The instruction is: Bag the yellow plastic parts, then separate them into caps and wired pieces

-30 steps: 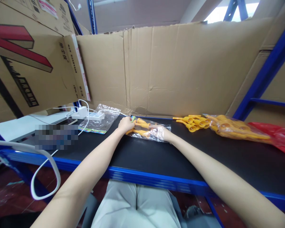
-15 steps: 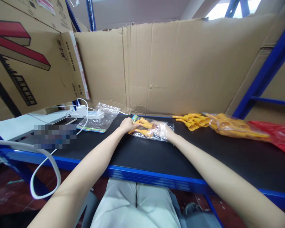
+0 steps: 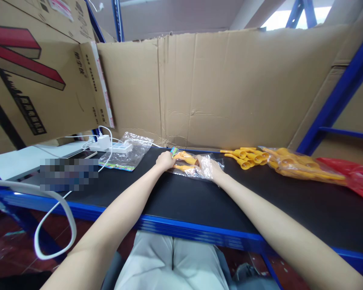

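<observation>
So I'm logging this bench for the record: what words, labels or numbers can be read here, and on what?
No text reads clearly.
Box flap: a column of printed characters, too small to read.
Box: a black label block, too blurred; red graphic only.
Bag under the left hand and right hand: coloured header, unreadable.

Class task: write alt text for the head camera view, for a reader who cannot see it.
Two bare hands, left hand and right hand, hold a clear plastic bag of orange plastic pieces on a black table. To the right lie loose orange pieces and a fuller bag; cardboard stands behind.
</observation>
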Demonstrator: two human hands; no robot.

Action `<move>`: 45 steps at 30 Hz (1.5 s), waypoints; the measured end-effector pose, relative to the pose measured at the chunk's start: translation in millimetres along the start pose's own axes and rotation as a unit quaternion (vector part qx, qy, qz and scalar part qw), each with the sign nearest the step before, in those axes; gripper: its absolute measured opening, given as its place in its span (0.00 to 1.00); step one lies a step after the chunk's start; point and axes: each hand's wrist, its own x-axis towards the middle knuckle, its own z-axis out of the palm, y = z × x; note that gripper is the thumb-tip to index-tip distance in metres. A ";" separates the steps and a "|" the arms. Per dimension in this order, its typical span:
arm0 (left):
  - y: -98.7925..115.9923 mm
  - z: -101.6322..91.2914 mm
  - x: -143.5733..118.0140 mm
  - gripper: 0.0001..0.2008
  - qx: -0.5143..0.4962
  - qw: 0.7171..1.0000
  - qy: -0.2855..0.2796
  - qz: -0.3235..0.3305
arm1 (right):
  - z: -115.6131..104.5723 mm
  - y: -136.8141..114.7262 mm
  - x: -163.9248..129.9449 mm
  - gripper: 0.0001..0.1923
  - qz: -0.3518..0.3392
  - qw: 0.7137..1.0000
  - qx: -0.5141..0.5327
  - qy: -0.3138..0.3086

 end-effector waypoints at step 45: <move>-26.7 8.0 20.8 0.30 0.009 0.982 -0.103 0.161 | -9.4 100.2 -12.0 0.18 0.244 0.962 -0.087 0.084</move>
